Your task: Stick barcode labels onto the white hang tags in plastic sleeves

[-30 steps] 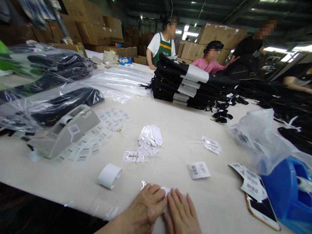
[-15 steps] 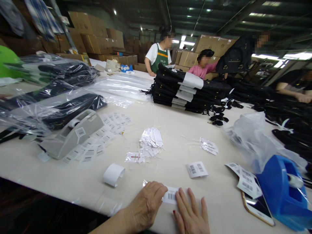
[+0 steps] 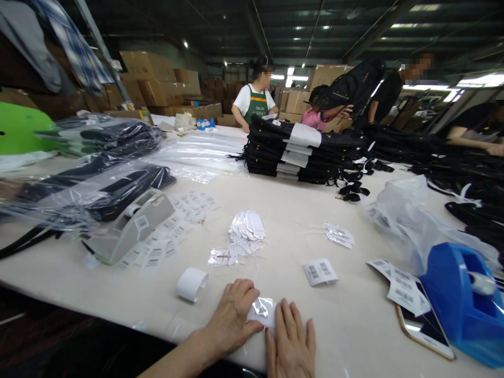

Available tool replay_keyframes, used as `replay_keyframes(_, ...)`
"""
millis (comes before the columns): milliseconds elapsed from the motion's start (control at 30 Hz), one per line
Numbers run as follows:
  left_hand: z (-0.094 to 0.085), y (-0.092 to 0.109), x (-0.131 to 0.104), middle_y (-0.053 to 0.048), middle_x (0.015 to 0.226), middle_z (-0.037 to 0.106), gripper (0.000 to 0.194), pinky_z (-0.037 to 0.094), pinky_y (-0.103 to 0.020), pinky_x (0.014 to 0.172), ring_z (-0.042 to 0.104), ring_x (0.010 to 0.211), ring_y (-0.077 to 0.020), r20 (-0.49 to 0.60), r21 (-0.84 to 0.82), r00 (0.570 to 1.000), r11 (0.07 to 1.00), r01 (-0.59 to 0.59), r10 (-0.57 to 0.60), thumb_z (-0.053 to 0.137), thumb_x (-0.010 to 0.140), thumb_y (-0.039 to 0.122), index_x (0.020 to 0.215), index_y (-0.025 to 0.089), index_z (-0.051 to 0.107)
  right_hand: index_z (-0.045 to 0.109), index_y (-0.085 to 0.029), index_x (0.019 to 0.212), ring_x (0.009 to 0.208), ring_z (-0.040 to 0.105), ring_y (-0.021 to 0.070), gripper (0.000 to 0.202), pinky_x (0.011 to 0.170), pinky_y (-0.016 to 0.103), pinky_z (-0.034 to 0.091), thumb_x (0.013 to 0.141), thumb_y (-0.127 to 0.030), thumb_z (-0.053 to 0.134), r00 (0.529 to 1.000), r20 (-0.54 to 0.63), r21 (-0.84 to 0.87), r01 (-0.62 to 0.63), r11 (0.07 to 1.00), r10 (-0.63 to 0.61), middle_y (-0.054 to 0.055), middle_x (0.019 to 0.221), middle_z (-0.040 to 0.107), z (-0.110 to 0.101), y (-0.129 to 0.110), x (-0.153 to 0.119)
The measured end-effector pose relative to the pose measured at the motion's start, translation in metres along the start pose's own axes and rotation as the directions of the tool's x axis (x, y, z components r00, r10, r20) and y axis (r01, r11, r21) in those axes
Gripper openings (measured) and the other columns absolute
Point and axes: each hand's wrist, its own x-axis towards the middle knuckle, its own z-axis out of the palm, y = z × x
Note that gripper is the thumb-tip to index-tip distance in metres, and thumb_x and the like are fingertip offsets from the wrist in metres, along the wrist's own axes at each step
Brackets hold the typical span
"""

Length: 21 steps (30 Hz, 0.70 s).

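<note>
Near the table's front edge, my left hand [image 3: 233, 316] has its fingers bent around the left end of a small white tag [image 3: 264, 316] with shiny clear film on it. My right hand [image 3: 292, 336] lies flat, its long fingers stretched out against the tag's right end. To the left stands a curled white label strip [image 3: 191, 284]. Beyond my hands are a pile of film-covered white tags [image 3: 247, 233] and one tag with a coloured print [image 3: 222, 256]. A folded barcode label sheet [image 3: 321, 272] sits to the right.
A grey tape dispenser [image 3: 129, 226] and loose barcode labels [image 3: 163, 244] are at left, by plastic-wrapped black goods [image 3: 129, 186]. On the right are a blue tape dispenser [image 3: 452, 299], a phone [image 3: 427, 333] and a plastic bag [image 3: 409, 220]. Stacked black bags [image 3: 271, 152] stand behind; people work beyond.
The barcode between my hands is out of sight; a shiny film-covered surface shows there now. My right hand has shifted left, closer to my left hand. Across the table, a person's black bag has moved left.
</note>
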Motion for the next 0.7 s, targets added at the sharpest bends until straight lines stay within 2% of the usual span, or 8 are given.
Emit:
replay_keyframes(133,-0.002,-0.002,0.002,-0.004,0.099,0.052,0.025,0.035,-0.035,0.083,0.044,0.095,-0.021,0.008,0.012,1.0,1.0,0.006,-0.006,0.063,0.067,0.021,0.089,0.018,0.052,0.054,-0.018,0.116,0.109,0.054,0.0297,0.037,0.096,0.052,0.031,0.089,-0.032,0.033,1.0,-0.008,0.108,0.016,0.994,-0.015,0.013,0.118,0.059,0.0,0.001,0.003)
replay_keyframes(300,-0.017,0.006,0.021,-0.005,0.095,0.053,0.032,0.039,-0.033,0.077,0.046,0.091,-0.0226,0.181,0.056,0.974,0.99,0.13,-0.138,0.068,0.055,0.017,0.081,0.016,0.051,0.056,-0.013,0.112,0.106,0.057,0.0268,0.035,0.088,0.042,0.044,0.087,-0.034,0.042,0.999,-0.003,0.176,0.05,0.983,-0.05,0.014,0.114,0.061,-0.005,0.026,0.007)
replay_keyframes(400,-0.025,0.012,0.03,-0.007,0.088,0.054,0.035,0.039,-0.035,0.073,0.049,0.088,-0.0267,0.217,0.073,0.96,0.984,0.163,-0.175,0.07,0.045,0.011,0.072,0.016,0.049,0.057,-0.015,0.113,0.102,0.059,0.0253,0.036,0.084,0.038,0.049,0.082,-0.034,0.051,0.993,0.052,0.222,0.096,0.97,-0.11,0.012,0.113,0.062,-0.007,0.037,0.009)
replay_keyframes(433,-0.026,0.013,0.031,-0.005,0.083,0.054,0.033,0.039,-0.034,0.071,0.05,0.084,-0.026,0.23,0.066,0.957,0.984,0.168,-0.179,0.068,0.045,0.009,0.07,0.016,0.048,0.057,-0.016,0.113,0.102,0.06,0.0251,0.038,0.083,0.037,0.05,0.081,-0.035,0.053,0.993,0.085,0.261,0.059,0.964,-0.084,0.012,0.113,0.063,-0.008,0.04,0.01)
replay_keyframes(500,-0.027,0.015,0.03,-0.001,0.072,0.053,0.028,0.039,-0.029,0.064,0.052,0.073,-0.0212,0.262,0.031,0.947,0.983,0.184,-0.185,0.062,0.048,0.007,0.068,0.018,0.047,0.057,-0.016,0.114,0.103,0.059,0.0255,0.041,0.085,0.038,0.049,0.079,-0.038,0.054,0.981,0.189,0.367,-0.118,0.923,0.05,0.012,0.115,0.062,-0.011,0.041,0.014)
replay_keyframes(567,-0.026,0.017,0.029,0.004,0.064,0.05,0.023,0.035,-0.022,0.053,0.05,0.063,-0.0152,0.308,-0.033,0.934,0.979,0.199,-0.179,0.061,0.052,0.01,0.069,0.019,0.047,0.056,-0.017,0.115,0.105,0.058,0.0259,0.046,0.088,0.039,0.047,0.076,-0.042,0.058,0.917,0.336,0.481,-0.363,0.798,0.215,0.012,0.115,0.062,-0.019,0.038,0.02)
replay_keyframes(600,-0.025,0.018,0.028,0.005,0.062,0.049,0.022,0.032,-0.02,0.049,0.048,0.059,-0.0127,0.329,-0.103,0.928,0.97,0.22,-0.176,0.061,0.054,0.013,0.069,0.019,0.047,0.056,-0.017,0.115,0.104,0.058,0.0258,0.049,0.089,0.039,0.047,0.073,-0.042,0.061,0.868,0.412,0.538,-0.477,0.696,0.277,0.011,0.113,0.063,-0.023,0.034,0.024)
replay_keyframes(700,-0.021,0.021,0.026,0.008,0.058,0.046,0.026,0.026,-0.018,0.043,0.041,0.053,-0.0084,0.34,-0.409,0.924,0.857,0.313,-0.175,0.066,0.052,0.019,0.069,0.018,0.047,0.059,-0.018,0.104,0.086,0.064,0.0222,0.046,0.079,0.033,0.05,0.067,-0.044,0.067,0.735,0.583,0.692,-0.673,0.262,0.347,0.007,0.092,0.07,-0.039,0.021,0.039)
